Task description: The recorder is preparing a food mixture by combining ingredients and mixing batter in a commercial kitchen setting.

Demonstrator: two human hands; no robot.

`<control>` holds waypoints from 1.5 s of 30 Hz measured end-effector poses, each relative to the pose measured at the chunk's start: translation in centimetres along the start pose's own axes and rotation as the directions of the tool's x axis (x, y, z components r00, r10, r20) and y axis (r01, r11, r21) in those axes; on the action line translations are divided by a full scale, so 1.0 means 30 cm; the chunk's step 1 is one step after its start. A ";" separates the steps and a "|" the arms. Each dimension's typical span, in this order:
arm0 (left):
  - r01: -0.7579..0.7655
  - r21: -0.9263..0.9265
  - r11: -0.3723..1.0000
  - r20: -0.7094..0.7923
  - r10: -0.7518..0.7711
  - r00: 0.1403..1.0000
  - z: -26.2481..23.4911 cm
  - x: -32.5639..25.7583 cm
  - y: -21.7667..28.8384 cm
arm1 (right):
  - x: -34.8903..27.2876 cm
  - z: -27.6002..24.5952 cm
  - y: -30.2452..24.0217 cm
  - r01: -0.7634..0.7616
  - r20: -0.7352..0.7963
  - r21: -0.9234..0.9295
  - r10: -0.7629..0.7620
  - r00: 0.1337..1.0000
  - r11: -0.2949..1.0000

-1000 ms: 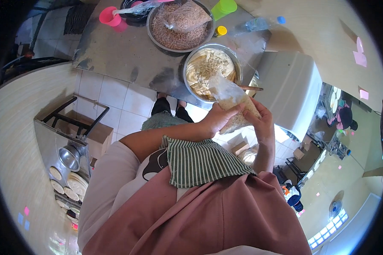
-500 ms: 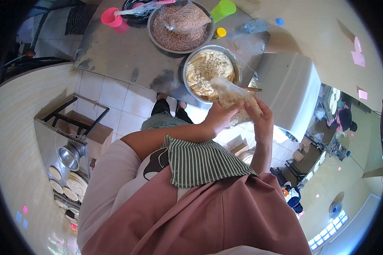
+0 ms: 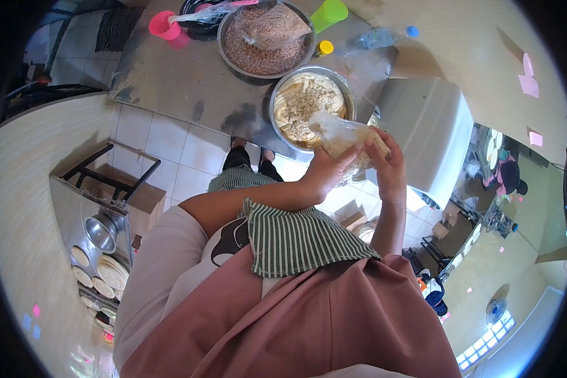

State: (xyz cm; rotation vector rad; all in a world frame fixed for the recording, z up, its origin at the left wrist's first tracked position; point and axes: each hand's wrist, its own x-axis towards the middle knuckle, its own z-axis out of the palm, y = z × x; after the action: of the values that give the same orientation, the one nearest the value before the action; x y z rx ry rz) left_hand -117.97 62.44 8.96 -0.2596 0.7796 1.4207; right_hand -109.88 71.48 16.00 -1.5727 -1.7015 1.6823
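A clear plastic bag (image 3: 339, 134) of pale chopped bits, perhaps nuts, is tilted with its mouth over the near right side of a metal mixing bowl (image 3: 274, 117). My left hand (image 3: 329, 169) grips the bag from its left side. On the bag's right side my right hand (image 3: 387, 162) holds it with bent fingers. Inside the bowl lies creamy, pale yellow batter (image 3: 296, 126), with the same pale bits scattered in a heap on top. The bag hides the bowl's near right rim.
Behind the bowl, a metal basin (image 3: 223, 54) holds pinkish-brown granules and a filled plastic bag (image 3: 277, 28). Around them on the table (image 3: 164, 82) stand a pink cup (image 3: 170, 30), a green cup (image 3: 329, 16), a yellow-lidded jar (image 3: 324, 48) and a water bottle (image 3: 377, 40). A white appliance (image 3: 425, 126) stands right.
My right hand has shifted its hold, its fingers now higher and more bent over the bag. The bag's mouth has tipped slightly left, and more bits cover the batter.
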 end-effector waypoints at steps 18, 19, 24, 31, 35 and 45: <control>0.144 0.019 0.989 -0.038 -0.143 0.989 0.028 -0.017 0.060 | 0.039 0.015 -0.054 0.064 -0.140 -0.464 -0.144 0.980 0.883; 0.146 0.019 0.989 -0.038 -0.145 0.989 0.031 -0.018 0.063 | 0.043 0.008 -0.051 0.081 -0.132 -0.445 -0.155 0.979 0.892; 0.198 -0.020 0.980 0.025 -0.198 0.980 0.020 -0.011 0.063 | 0.030 0.027 -0.094 0.051 -0.173 -0.353 -0.118 0.978 0.934; 0.205 -0.012 0.979 -0.079 -0.205 0.976 0.044 -0.028 0.093 | 0.044 0.007 -0.060 0.089 -0.204 -0.422 -0.190 0.960 0.902; 0.193 -0.030 0.981 -0.070 -0.195 0.978 0.024 -0.013 0.086 | 0.042 0.015 -0.083 0.221 -0.177 -0.568 -0.380 0.908 0.793; 0.246 -0.102 0.964 -0.082 -0.254 0.964 0.041 -0.020 0.086 | 0.070 0.011 -0.067 0.227 -0.077 -0.085 -0.233 0.969 0.970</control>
State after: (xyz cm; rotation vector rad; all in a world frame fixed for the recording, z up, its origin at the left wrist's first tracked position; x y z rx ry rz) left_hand -119.98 63.16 10.96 -0.4822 0.7317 1.2122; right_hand -111.90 73.52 16.60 -1.3945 -1.8422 1.4328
